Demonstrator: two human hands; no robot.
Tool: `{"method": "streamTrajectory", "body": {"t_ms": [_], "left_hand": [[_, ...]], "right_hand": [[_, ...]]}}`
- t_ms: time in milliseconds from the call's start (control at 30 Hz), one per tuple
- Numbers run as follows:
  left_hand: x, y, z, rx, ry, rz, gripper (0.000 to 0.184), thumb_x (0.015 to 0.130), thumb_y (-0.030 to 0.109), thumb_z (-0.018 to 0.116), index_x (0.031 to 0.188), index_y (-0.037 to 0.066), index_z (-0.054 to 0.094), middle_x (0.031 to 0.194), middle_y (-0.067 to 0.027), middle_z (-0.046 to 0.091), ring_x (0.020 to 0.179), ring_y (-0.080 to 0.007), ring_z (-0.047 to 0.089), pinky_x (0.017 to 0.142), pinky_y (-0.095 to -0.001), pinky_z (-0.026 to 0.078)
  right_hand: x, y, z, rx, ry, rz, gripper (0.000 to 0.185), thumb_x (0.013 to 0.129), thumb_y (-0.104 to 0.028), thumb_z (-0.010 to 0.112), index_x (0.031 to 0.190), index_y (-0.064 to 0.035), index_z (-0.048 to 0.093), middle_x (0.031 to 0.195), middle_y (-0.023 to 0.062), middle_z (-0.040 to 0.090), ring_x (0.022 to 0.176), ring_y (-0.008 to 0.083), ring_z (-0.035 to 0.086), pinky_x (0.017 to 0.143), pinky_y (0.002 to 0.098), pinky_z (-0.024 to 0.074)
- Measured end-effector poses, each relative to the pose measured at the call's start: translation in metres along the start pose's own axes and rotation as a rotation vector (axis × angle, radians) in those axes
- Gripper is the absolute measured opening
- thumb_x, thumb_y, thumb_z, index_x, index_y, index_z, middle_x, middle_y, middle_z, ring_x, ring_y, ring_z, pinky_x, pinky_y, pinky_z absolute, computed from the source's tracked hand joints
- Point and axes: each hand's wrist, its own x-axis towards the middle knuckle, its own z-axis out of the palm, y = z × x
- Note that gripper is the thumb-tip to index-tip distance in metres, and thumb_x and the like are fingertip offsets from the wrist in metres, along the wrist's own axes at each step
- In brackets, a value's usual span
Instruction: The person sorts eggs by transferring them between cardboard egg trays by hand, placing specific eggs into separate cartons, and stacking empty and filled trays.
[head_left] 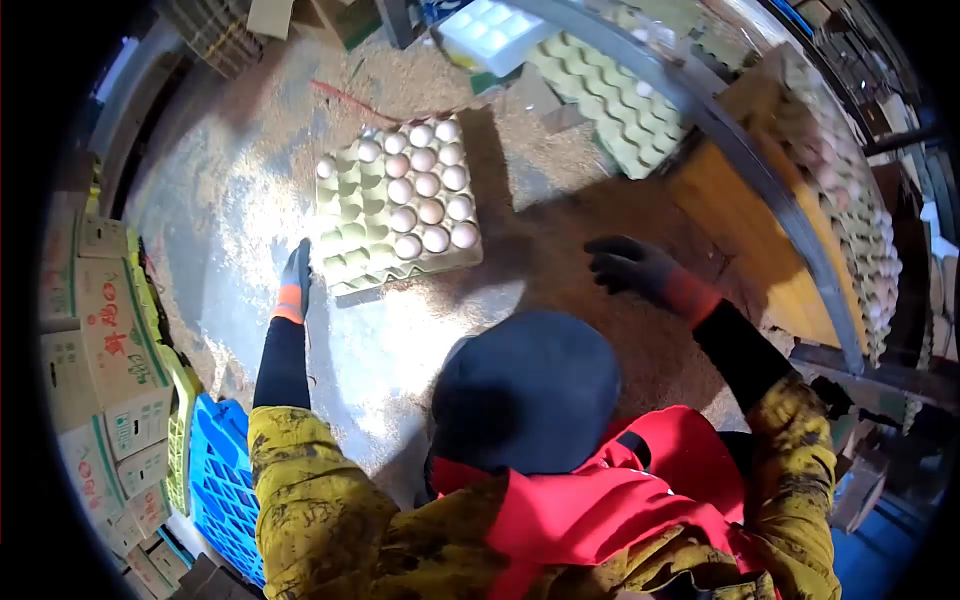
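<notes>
A pale pulp egg tray (352, 232) sits in front of me on the dusty surface, its right side filled with several eggs (427, 184). One more egg (326, 167) rests at its far left corner, among bare cups. Both hands wear dark gloves with orange cuffs. My left hand (295, 277) lies along the tray's near left edge with its fingers stretched out; whether it touches the tray I cannot tell. To the right of the tray, my right hand (640, 272) hangs apart from it, fingers spread and holding nothing.
Printed cartons (118, 330) are stacked at the left beside a blue plastic crate (222, 480). A curved metal bar (770, 190) crosses the right side, near a tall stack of egg trays (850, 210). Another egg tray (610, 100) lies at the back.
</notes>
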Motion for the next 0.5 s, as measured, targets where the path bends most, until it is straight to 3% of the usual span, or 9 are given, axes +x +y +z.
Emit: {"method": "streamTrajectory", "body": {"t_ms": [33,67,133,300,400,467,500], "left_hand": [[0.013,-0.011,0.01,-0.107,-0.057,-0.026,0.052,0.097,0.045,0.055,0.126,0.002,0.061,0.12,-0.0087,0.064,0.107,-0.0174,0.058,0.091,-0.028,0.045],[0.035,-0.037,0.017,-0.339,-0.27,0.089,0.052,0.098,0.042,0.053,0.129,0.0,0.059,0.121,-0.0075,0.064,0.106,-0.0168,0.058,0.092,-0.0277,0.045],[0.03,-0.035,0.035,-0.157,-0.205,0.212,0.05,0.099,0.036,0.055,0.132,-0.002,0.056,0.122,-0.0076,0.063,0.107,-0.0163,0.057,0.094,-0.0279,0.045],[0.044,-0.03,0.043,-0.128,-0.105,0.27,0.047,0.098,0.032,0.059,0.127,-0.005,0.057,0.12,-0.0125,0.063,0.109,-0.0187,0.057,0.095,-0.0306,0.045],[0.059,-0.045,0.045,-0.112,-0.024,0.33,0.044,0.099,0.029,0.056,0.127,-0.005,0.056,0.122,-0.0152,0.062,0.11,-0.0242,0.057,0.097,-0.0338,0.044],[0.064,-0.04,0.033,-0.006,-0.141,0.436,0.041,0.1,0.025,0.053,0.13,-0.002,0.053,0.116,-0.0142,0.063,0.108,-0.0271,0.058,0.097,-0.0349,0.044],[0.063,-0.034,0.033,-0.239,-0.31,0.353,0.04,0.1,0.023,0.052,0.133,0.0,0.05,0.117,-0.0132,0.061,0.108,-0.0261,0.057,0.097,-0.0359,0.045]], "right_hand": [[0.032,-0.006,0.018,0.029,0.008,-0.026,0.043,0.098,-0.034,0.058,0.133,-0.0101,0.054,0.106,0.0037,0.064,0.088,0.0129,0.063,0.075,0.0291,0.0537],[0.065,-0.009,0.035,0.06,0.015,-0.056,0.043,0.096,-0.035,0.06,0.131,-0.0106,0.056,0.102,0.0023,0.064,0.084,0.0115,0.062,0.072,0.0283,0.053],[0.138,0.002,0.067,0.29,0.066,-0.092,0.04,0.097,-0.033,0.059,0.129,-0.0091,0.057,0.105,0.004,0.065,0.085,0.0156,0.063,0.074,0.033,0.0534],[0.253,-0.005,0.124,0.14,0.343,-0.252,0.048,0.092,-0.041,0.063,0.122,-0.0038,0.059,0.115,0.0102,0.065,0.095,0.0233,0.063,0.083,0.0381,0.0513],[0.249,-0.025,0.135,-0.052,0.396,-0.183,0.058,0.088,-0.047,0.066,0.124,-0.0009,0.057,0.117,0.0167,0.065,0.102,0.0243,0.062,0.087,0.0379,0.0499],[0.246,-0.024,0.136,-0.008,0.412,-0.14,0.059,0.089,-0.047,0.064,0.125,-0.0003,0.056,0.117,0.0188,0.065,0.104,0.0258,0.062,0.087,0.0389,0.05],[0.247,-0.025,0.134,0.011,0.373,-0.223,0.064,0.089,-0.049,0.063,0.128,-0.0003,0.053,0.116,0.0194,0.064,0.103,0.0286,0.062,0.087,0.0405,0.0499]]}}
